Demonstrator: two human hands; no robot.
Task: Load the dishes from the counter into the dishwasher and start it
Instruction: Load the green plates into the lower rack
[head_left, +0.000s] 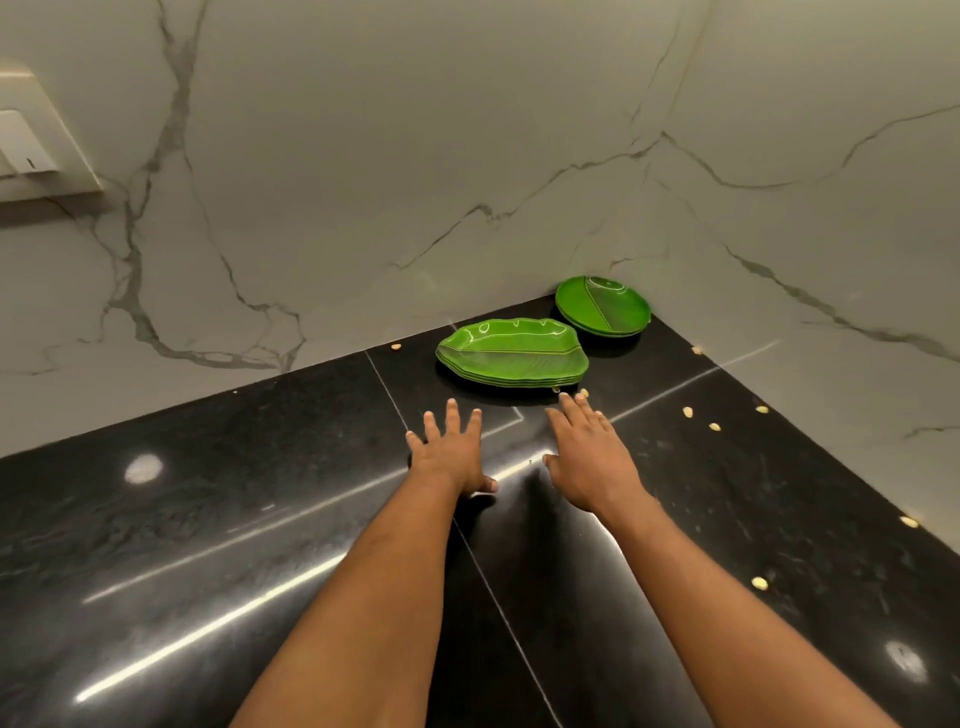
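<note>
**Both hands empty, just short of the leaf plates**

From my seat I see two piles of green dishes in the far corner of the black worktop (182, 519), where the two marble walls (363, 182) meet. The nearer pile is a stack of leaf-shaped plates (511, 351). The stack of round plates (605, 306) sits behind it, close to the corner. The dishwasher is not in view.

My left hand (447, 454) is stretched out flat with its fingers spread, and it holds nothing. My right hand (592, 457) is also empty with straight fingers. Its fingertips (563, 397) are just beside the near rim of the leaf stack, and I can't tell whether they touch it.

I judge these plates to be stiff, glossy and fairly light, probably melamine, though several nested together will have some weight. The polished stone should let the pile slide easily, and the smooth glaze could slip in my grip. The upturned rims look like the best hold: one hand at each long end of the leaf stack, thumbs over the top rim and fingers under the bottom plate. That way the stack lifts as one without fanning apart. Pale crumbs (688, 412) lie scattered around, and one sits right at the stack's near edge.
</note>
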